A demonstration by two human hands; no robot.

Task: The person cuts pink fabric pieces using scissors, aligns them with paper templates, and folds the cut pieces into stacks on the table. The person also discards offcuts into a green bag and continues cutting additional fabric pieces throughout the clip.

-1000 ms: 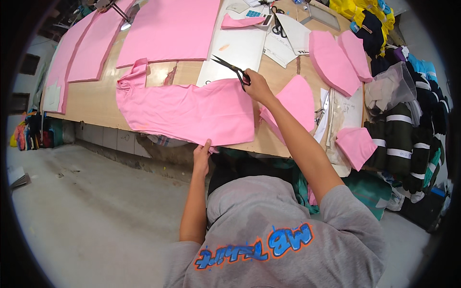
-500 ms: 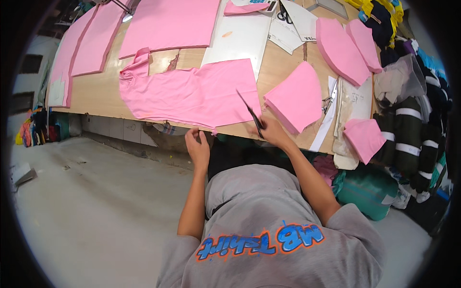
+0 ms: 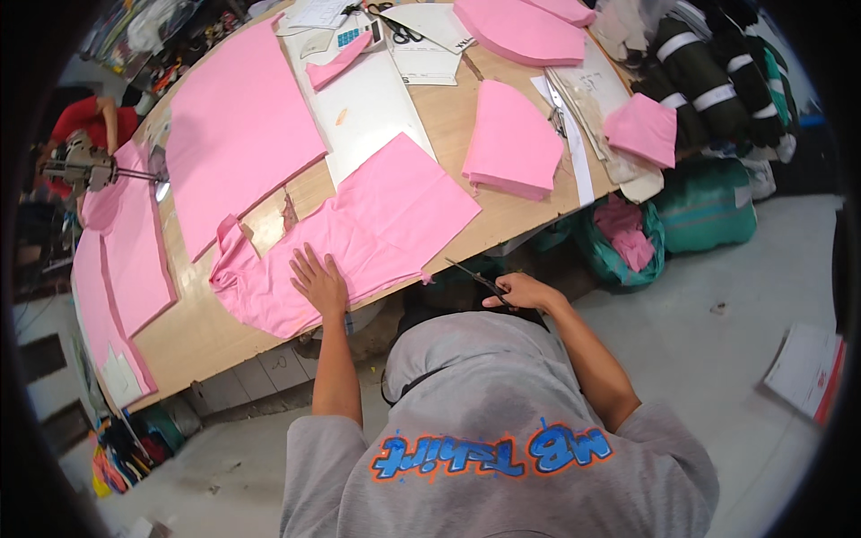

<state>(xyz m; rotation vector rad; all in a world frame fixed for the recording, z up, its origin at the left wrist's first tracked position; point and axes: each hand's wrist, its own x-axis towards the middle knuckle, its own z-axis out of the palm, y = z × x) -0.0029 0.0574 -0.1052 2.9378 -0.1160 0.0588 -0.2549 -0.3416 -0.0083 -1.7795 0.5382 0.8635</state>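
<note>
With the right hand (image 3: 529, 291), held just off the near edge of the table (image 3: 193, 354), grips the black scissors (image 3: 484, 282) by the handles, pointing up and left; cannot tell about any gap between the blades. Being so close to the gray shirt (image 3: 475, 354), could prick the body behind if turned carelessly. Might also nick or snag the near corner of the cloth, poking out at the table's edge near the tips, if swung leftward without looking. With the left hand (image 3: 320, 282), spread palm down, rests on the pink garment (image 3: 395, 211), laid aslant along the near edge of the table. By dragging that palm, could bunch the already rumpled end or skew the smoother end, looking soft and loose enough to shift. By tugging nearer, might slip part of it over the edge. Off to the right, could push the pink stack (image 3: 511, 143) out of line with a stray forearm, or sweep away the white paper strip (image 3: 578, 166) beyond. Farther back, by shoving the garment forward, might drag the white sheet (image 3: 377, 117) under its far corner and disturb the pink offcut (image 3: 336, 65) and calculator (image 3: 350, 36).
</note>
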